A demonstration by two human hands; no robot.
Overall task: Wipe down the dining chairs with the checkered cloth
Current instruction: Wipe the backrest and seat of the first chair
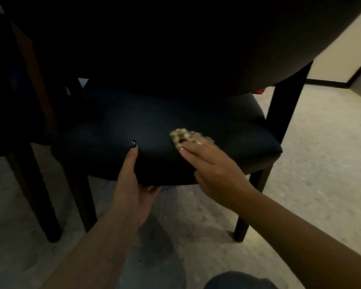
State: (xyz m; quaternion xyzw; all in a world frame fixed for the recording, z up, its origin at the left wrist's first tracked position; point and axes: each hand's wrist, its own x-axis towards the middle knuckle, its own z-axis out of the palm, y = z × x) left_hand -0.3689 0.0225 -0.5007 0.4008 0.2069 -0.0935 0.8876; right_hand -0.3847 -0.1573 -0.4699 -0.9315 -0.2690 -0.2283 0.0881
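Note:
A dark dining chair fills the view, its black padded seat (133, 126) facing me and its curved backrest (217, 38) looming above. My right hand (208, 167) lies on the seat with straight fingers pressing the bunched checkered cloth (180, 135) against the cushion; only the cloth's front part shows past my fingertips. My left hand (131, 184) grips the seat's front edge, thumb on top and fingers curled underneath.
Dark wooden chair legs (242, 228) stand on a pale speckled floor (311, 184). Another dark chair (29, 142) sits close on the left. A cream wall with black skirting (331, 83) is at the right. A small red object (259, 91) lies behind the seat.

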